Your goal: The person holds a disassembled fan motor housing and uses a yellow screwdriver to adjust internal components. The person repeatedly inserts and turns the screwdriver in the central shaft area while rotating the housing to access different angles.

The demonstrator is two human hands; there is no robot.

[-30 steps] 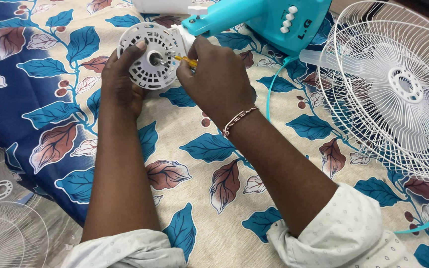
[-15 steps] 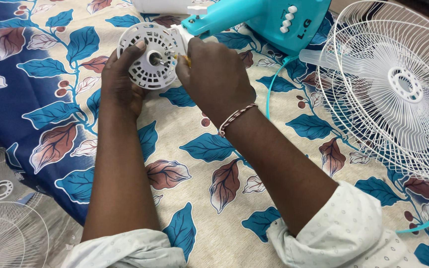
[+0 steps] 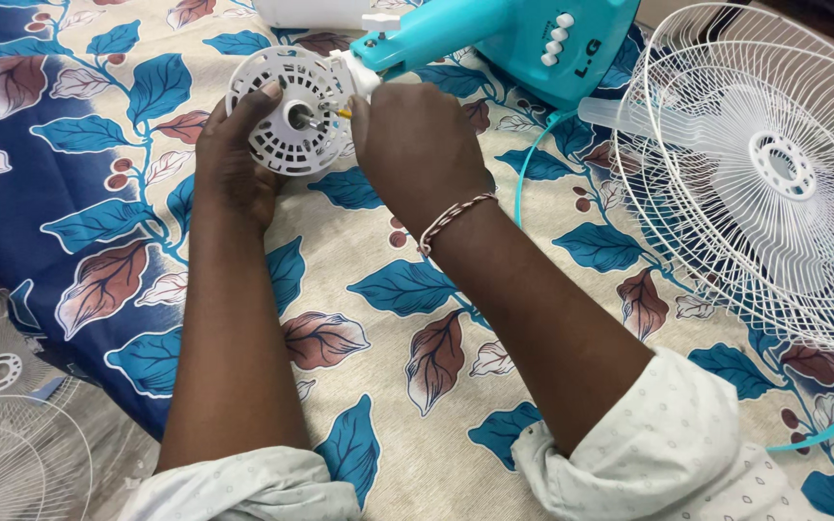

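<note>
Two hands: both yours, working at the white round motor cover at the top of the view.
Cloth: a leaf-patterned cloth (image 3: 378, 289) in cream and blue lies under everything.
Fan guard: a white wire fan guard (image 3: 774, 174) lies at your right, its far edge cut off by the frame.
Fan body: the turquoise fan body (image 3: 523, 34) lies on its side, its top cut off; white buttons show on it.
Motor cover (image 3: 291, 111): white plastic, round, slotted with vents, a hub at its middle; it sits at the front of the fan body.
Left hand (image 3: 234, 159): you grip the cover's rim, thumb on its face.
Right hand (image 3: 417, 154): closed around a thin tool with a yellow tip (image 3: 343, 113); the rest of the tool is hidden in your fist.
Spare guards: more wire guards (image 3: 2, 405) lie at lower left, partly cut off.
</note>
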